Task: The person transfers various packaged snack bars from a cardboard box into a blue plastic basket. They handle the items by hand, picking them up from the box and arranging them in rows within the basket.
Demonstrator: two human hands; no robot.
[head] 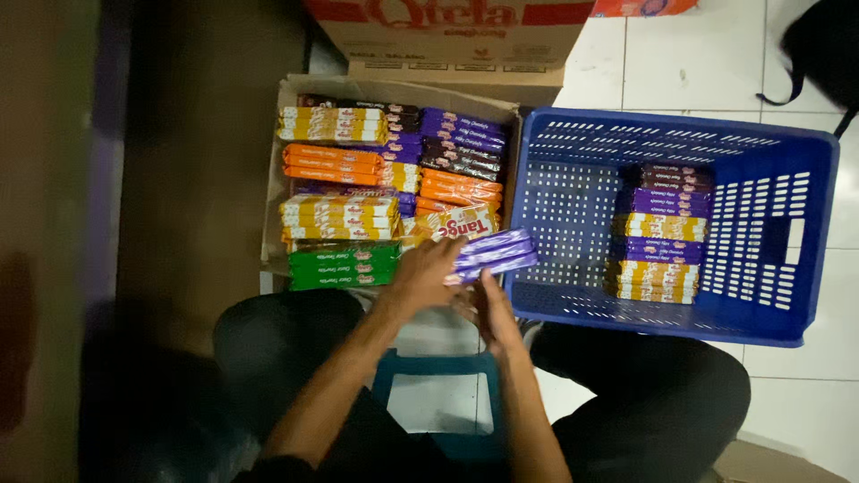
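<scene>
My left hand (422,275) and my right hand (489,309) together hold a small stack of purple wafer packs (495,251) at the near right corner of an open cardboard box (271,210). The box is filled with rows of long snack packs: yellow (333,124), orange (333,164), green (344,265) and purple (463,128). To the right stands a blue plastic crate (810,206) with a column of purple and yellow packs (662,231) stacked inside it.
A larger closed cardboard carton (447,40) stands behind the box. I sit on a blue stool (436,368) with my knees either side. White floor tiles (680,54) lie to the right, a dark bag (823,45) at top right.
</scene>
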